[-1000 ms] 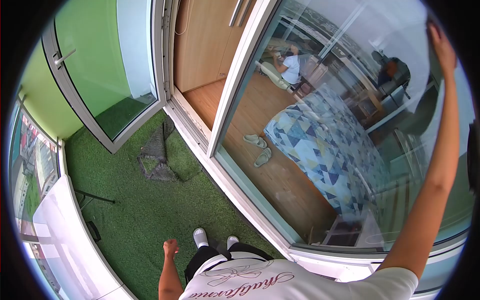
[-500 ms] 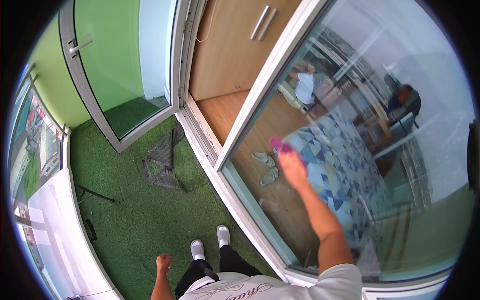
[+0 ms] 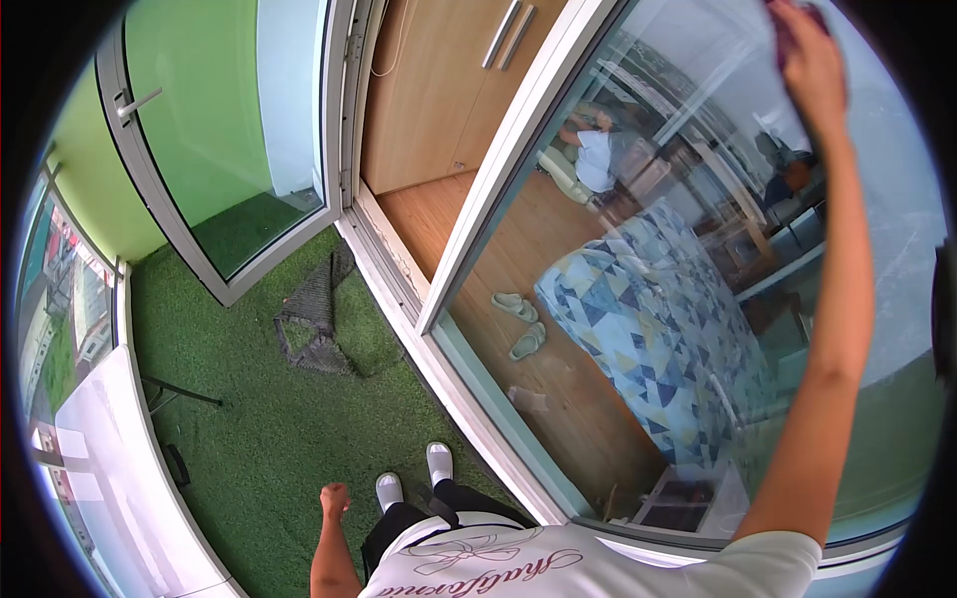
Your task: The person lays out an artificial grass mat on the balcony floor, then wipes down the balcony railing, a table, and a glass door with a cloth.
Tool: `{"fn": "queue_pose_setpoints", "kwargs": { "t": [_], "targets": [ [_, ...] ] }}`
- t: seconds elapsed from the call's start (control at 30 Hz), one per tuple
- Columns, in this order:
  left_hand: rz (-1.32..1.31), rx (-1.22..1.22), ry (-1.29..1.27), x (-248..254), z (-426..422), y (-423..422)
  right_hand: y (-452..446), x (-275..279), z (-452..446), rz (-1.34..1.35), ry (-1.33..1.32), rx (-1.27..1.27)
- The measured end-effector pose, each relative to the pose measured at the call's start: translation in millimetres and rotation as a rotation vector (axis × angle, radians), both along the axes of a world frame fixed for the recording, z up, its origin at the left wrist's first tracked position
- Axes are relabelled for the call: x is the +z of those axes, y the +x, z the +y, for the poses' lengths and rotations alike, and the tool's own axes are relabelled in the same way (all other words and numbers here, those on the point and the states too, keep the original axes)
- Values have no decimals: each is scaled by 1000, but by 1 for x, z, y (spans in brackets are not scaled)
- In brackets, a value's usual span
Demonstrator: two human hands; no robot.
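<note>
My right hand (image 3: 812, 70) is raised high at the upper right, its fingers wrapped round a dark purplish cloth (image 3: 791, 38) against the large glass pane (image 3: 887, 259). My arm stretches up in front of the glass. Low at the left, my left hand (image 3: 335, 498) hangs beside my body over the green turf, its fingers curled; whether anything is inside them is hidden. Behind the glass lie a bed with a blue triangle-patterned cover (image 3: 638, 329) and a pair of light clogs (image 3: 526, 341) on the wooden floor.
A glazed door (image 3: 224, 284) stands open at the left. A crumpled grey mat (image 3: 317, 319) lies on the turf (image 3: 259, 419). At the lower left is a white table-like surface (image 3: 120, 439). Through the glass, a person (image 3: 595, 159) sits on the floor near furniture.
My right hand has swept from high right down to the middle of the pane, then back up to the upper right. My left hand has barely moved.
</note>
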State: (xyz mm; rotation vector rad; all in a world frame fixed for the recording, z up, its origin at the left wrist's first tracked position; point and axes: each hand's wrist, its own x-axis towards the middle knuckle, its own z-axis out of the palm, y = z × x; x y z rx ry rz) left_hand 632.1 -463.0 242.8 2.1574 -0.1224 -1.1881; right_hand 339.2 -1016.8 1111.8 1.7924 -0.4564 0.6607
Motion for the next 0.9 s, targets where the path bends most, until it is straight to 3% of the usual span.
{"fn": "queue_pose_setpoints", "kwargs": {
  "t": [0.03,0.07,0.1,0.13,0.23,0.3,0.37,0.43,0.5,0.53,0.7,0.77,0.9],
  "targets": [
    [-4,-15,-22,-1,-18,-4,0,32,33,-22,-11,112],
    [-6,-29,-38,-2,-34,-8,-6,57,36,-106,-202,92],
    [3,-53,-102,-5,-48,-13,-7,65,29,-151,-455,83],
    [12,-75,-161,-11,-59,-17,-4,56,17,-142,-434,89],
    [-59,-117,-174,-18,-81,-39,10,-5,-25,-351,-361,-384],
    [-7,-96,-244,-18,-92,-56,66,-134,-17,-76,-505,-254],
    [17,-84,-243,-47,-82,-81,103,-297,-9,104,-141,-493],
    [148,-8,-235,-28,-86,-103,135,-444,-2,409,159,-635],
    [187,23,-259,-40,-88,-125,122,-614,-32,540,400,-410],
    [194,57,-255,-50,-89,-136,127,-671,-31,581,543,-375],
    [320,222,-254,-91,-112,-184,125,-906,-43,927,672,-352],
    [394,363,-256,-112,-116,-202,127,-969,-46,984,678,-339],
    [434,402,-213,-155,-117,-228,136,-1069,-53,1111,682,-320]
  ]
}}
